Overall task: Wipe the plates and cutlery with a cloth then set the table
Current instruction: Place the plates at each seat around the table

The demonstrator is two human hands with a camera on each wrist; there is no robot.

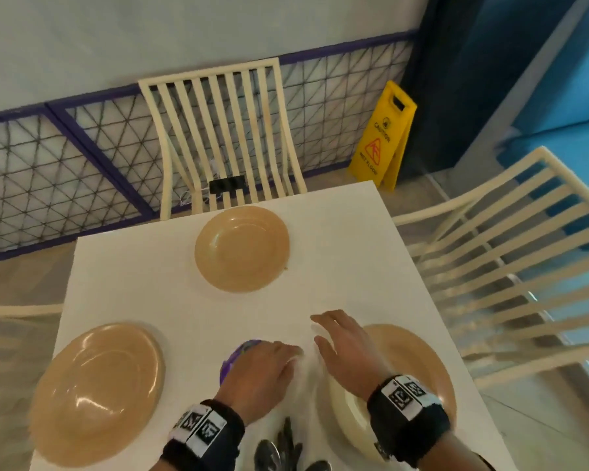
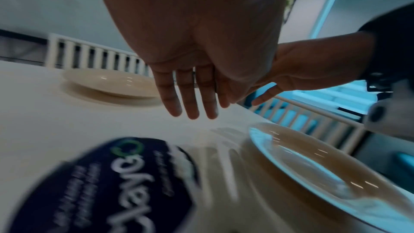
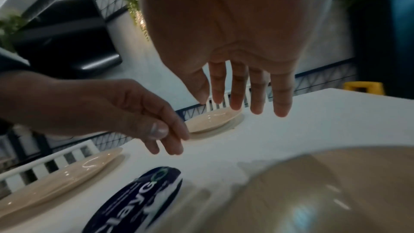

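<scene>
Three tan plates lie on the white table (image 1: 337, 253): a far plate (image 1: 242, 248), a left plate (image 1: 96, 392) and a right plate (image 1: 422, 355). A paler cream dish (image 1: 347, 416) sits on the right plate, under my right wrist. My left hand (image 1: 283, 358) hovers over a pack with a dark blue label (image 1: 238, 355), fingers straight and holding nothing in the left wrist view (image 2: 190, 98). My right hand (image 1: 334, 334) hangs above the table beside the right plate, with spread fingers (image 3: 255, 98) that hold nothing. Dark cutlery (image 1: 279, 447) lies at the near edge. A white blur between the hands is unclear.
Cream slatted chairs stand at the far side (image 1: 218, 130), the right (image 1: 507, 266) and the left (image 1: 14, 311). A black phone (image 1: 227, 184) lies on the far chair's seat. A yellow wet-floor sign (image 1: 385, 137) stands past the table's far right corner.
</scene>
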